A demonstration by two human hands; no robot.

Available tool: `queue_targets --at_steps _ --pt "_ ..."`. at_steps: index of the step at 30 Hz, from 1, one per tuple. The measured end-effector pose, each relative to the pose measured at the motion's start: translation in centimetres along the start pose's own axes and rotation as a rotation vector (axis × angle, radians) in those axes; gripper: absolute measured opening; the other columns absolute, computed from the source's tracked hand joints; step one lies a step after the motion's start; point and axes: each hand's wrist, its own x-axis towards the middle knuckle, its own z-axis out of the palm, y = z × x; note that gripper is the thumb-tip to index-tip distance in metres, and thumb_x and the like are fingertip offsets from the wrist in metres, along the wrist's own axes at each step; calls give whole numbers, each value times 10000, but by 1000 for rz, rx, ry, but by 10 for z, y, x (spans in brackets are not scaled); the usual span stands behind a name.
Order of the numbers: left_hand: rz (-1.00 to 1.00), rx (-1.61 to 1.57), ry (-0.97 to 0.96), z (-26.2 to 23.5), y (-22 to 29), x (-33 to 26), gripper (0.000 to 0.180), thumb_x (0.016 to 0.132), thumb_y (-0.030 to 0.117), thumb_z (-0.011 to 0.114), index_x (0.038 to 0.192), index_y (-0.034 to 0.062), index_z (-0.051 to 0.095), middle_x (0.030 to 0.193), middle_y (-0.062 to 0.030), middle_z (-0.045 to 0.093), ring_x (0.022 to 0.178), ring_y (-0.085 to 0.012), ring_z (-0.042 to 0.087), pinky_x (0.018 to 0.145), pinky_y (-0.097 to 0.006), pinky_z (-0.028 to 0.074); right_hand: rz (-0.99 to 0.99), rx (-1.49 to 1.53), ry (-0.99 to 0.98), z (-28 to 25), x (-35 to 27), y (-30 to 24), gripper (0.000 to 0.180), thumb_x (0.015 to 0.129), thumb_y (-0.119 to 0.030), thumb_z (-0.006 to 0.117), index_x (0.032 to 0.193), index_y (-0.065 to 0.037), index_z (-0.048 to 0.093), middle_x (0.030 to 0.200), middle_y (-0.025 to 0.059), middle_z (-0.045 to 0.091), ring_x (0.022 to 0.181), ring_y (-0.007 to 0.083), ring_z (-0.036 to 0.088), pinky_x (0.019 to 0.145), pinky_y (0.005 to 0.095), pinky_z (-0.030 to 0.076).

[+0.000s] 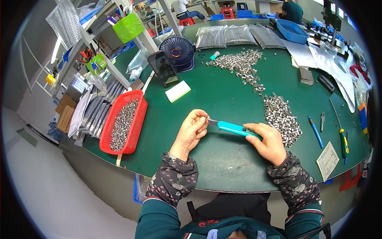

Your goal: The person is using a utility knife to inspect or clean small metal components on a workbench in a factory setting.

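Observation:
My right hand [267,142] grips a teal utility knife [234,128] by its handle, and the bare blade [212,122] points left. The blade tip reaches my left fingertips. My left hand [190,132] is closed in a pinch around something small at the tip, perhaps a metal ring, mostly hidden by the fingers. To the right of my right hand lies a heap of small shiny metal rings [281,119]. A second, looser heap of such metal pieces [238,63] spreads farther back. A red plastic basket [140,126] on the left holds many similar pieces.
A phone [164,69] leans by a dark fan [177,53], with a white-and-green pad [178,91] in front. On the right lie a blue pen-like tool [315,132], a screwdriver [343,143] and a paper label [328,161]. A blue tray [292,32] and plastic bags [238,35] line the back.

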Motion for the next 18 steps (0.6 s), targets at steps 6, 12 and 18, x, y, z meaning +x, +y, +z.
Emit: queue_targets --at_steps 6,12,18 --pt "47 89 -46 0 -3 0 80 848 83 505 913 37 498 745 -11 508 481 -22 317 372 -143 235 33 121 -50 4 0 4 248 750 -195 599 979 -103 586 711 91 556 631 261 550 568 338 436" --pt "52 106 -2 0 -5 -1 79 844 102 521 888 36 518 696 -8 505 462 -18 327 375 -146 228 2 -36 6 1 -2 -2 266 729 -186 610 984 -115 581 685 71 517 626 239 526 541 340 422" --pt "-17 2 50 0 -8 -1 111 853 138 514 883 31 523 681 -2 482 466 -25 303 379 -150 235 -227 -286 186 2 1 -8 358 632 -95 661 977 -97 563 701 52 486 635 224 489 516 327 402"
